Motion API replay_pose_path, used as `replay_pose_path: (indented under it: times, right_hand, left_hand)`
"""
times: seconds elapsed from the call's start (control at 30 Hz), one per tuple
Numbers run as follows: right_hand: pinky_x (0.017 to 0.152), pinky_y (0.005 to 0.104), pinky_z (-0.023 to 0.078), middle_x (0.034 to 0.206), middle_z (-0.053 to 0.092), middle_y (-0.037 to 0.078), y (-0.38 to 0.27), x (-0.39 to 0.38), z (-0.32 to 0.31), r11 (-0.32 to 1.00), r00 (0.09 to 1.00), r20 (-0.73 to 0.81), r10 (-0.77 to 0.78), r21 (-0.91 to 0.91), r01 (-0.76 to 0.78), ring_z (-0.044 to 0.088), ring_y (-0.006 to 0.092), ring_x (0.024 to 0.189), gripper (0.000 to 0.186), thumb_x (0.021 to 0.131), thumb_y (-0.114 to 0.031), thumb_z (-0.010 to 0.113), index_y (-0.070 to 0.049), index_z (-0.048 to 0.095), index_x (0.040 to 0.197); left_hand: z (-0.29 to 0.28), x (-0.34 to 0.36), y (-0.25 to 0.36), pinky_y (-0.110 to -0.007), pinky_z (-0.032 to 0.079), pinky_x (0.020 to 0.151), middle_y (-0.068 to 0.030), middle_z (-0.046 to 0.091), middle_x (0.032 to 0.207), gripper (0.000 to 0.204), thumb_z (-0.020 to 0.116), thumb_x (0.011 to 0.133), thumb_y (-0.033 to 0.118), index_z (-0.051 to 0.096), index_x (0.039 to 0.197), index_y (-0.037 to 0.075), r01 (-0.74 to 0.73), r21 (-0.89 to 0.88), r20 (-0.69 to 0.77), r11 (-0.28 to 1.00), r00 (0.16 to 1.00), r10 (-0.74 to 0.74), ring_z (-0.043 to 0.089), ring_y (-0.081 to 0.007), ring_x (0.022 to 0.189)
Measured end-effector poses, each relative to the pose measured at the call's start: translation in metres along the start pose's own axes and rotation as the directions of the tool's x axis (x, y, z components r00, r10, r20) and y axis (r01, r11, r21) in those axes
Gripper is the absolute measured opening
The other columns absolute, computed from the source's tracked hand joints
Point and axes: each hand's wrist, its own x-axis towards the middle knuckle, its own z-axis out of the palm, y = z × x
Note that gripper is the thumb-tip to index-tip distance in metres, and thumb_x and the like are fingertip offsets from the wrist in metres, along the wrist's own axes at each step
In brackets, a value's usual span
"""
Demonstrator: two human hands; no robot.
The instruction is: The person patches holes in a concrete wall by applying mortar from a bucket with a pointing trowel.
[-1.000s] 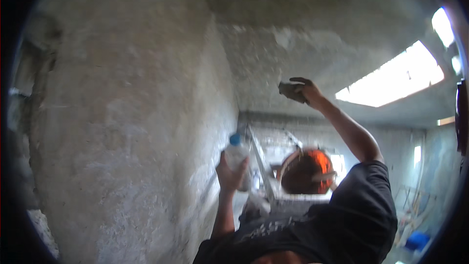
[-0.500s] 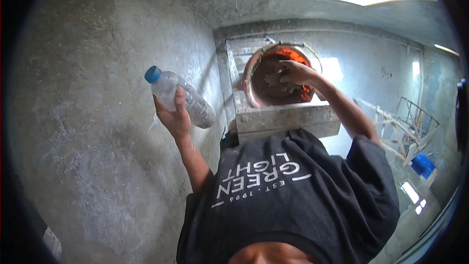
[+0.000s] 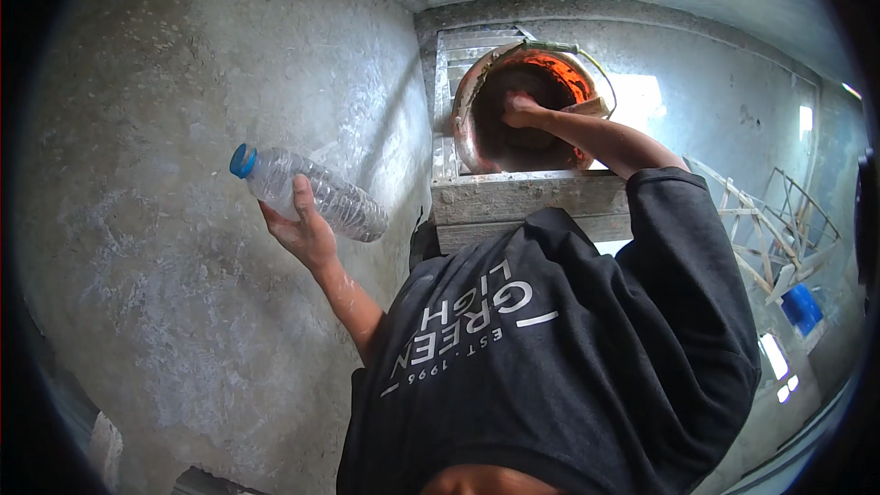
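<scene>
My left hand (image 3: 307,229) is closed around a clear plastic bottle (image 3: 316,194) with a blue cap, held tilted beside the grey wall. The bottle looks nearly colourless, and I cannot tell how full it is. My right hand (image 3: 521,110) reaches down inside a round bucket (image 3: 465,128) with an orange inner wall and a crusted rim. Its fingers are lost in the shadow there, over dark grey material. Beside my right wrist, a wooden piece like a tool handle (image 3: 588,108) pokes out over the rim.
The bucket stands on a slatted wooden platform whose front board (image 3: 532,197) is right before my body. A rough grey wall (image 3: 183,220) rises at left. To the right are a metal frame (image 3: 779,229) and a blue container (image 3: 801,310). The bucket's handle (image 3: 550,47) rests along its far rim.
My right hand has gone lower into the bucket, and its fingers no longer show. The wooden piece has come into view. The bottle has shifted a little left in the picture.
</scene>
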Motion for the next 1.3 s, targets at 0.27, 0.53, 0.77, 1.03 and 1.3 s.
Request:
replay_pose_path:
  times: [0.27, 0.53, 0.77, 1.03, 1.3]
  right_hand:
    - [0.072, 0.0482, 0.052, 0.097, 0.064, 0.024, 0.011, 0.001, 0.032, 0.894, 0.895, -0.103, -0.435, -0.171, 0.415, 0.064, 0.0395, 0.086, 0.019, 0.072, -0.012, 0.053, -0.001, 0.064, 0.084]
    - [0.076, 0.0466, 0.052, 0.091, 0.064, 0.028, -0.005, -0.008, 0.029, 0.964, 0.962, 0.138, -0.234, -0.096, 0.249, 0.063, 0.0408, 0.091, 0.024, 0.071, -0.007, 0.057, 0.002, 0.064, 0.092]
    - [0.077, 0.0432, 0.053, 0.094, 0.065, 0.027, 0.019, 0.015, 0.048, 0.993, 0.983, 0.176, -0.055, -0.093, 0.073, 0.065, 0.0358, 0.091, 0.027, 0.071, -0.010, 0.058, 0.004, 0.066, 0.093]
    - [0.070, 0.0313, 0.050, 0.096, 0.068, 0.006, 0.033, 0.011, 0.030, 0.958, 0.902, 0.430, -0.052, 0.277, -0.077, 0.062, 0.0186, 0.083, 0.026, 0.081, -0.020, 0.064, -0.008, 0.069, 0.102]
    - [0.054, 0.0238, 0.042, 0.081, 0.062, -0.003, -0.047, -0.073, -0.090, 0.626, 0.896, 0.440, -0.066, 0.717, -0.306, 0.053, 0.0052, 0.068, 0.018, 0.080, -0.017, 0.068, -0.010, 0.070, 0.097]
  left_hand:
    - [0.000, -0.003, -0.005, -0.037, 0.046, 0.086, -0.0197, 0.057, 0.114, 0.061, 0.063, 0.086, 0.035, 0.046, 0.125, -0.008, 0.050, 0.039, 0.005, 0.998, 0.999, -0.050, 0.058, -0.0275, 0.099]
    - [0.003, -0.002, -0.005, -0.035, 0.050, 0.083, -0.0226, 0.058, 0.112, 0.063, 0.065, 0.085, 0.034, 0.044, 0.125, -0.010, 0.069, 0.042, 0.001, 0.997, 0.998, -0.069, 0.060, -0.0283, 0.098]
    - [0.005, -0.003, -0.006, -0.037, 0.047, 0.085, -0.0209, 0.056, 0.113, 0.063, 0.063, 0.086, 0.036, 0.044, 0.125, -0.008, 0.088, 0.039, -0.012, 0.995, 0.996, -0.087, 0.058, -0.0288, 0.099]
    - [0.003, -0.004, -0.012, -0.034, 0.049, 0.082, -0.0203, 0.058, 0.111, 0.060, 0.066, 0.085, 0.032, 0.045, 0.124, -0.009, 0.053, -0.019, 0.005, 0.998, 0.999, -0.053, 0.060, -0.0268, 0.097]
    - [0.001, 0.000, -0.014, -0.036, 0.047, 0.084, -0.0191, 0.058, 0.113, 0.060, 0.064, 0.085, 0.034, 0.047, 0.124, -0.008, 0.016, -0.087, 0.040, 0.996, 0.999, -0.012, 0.058, -0.0262, 0.099]
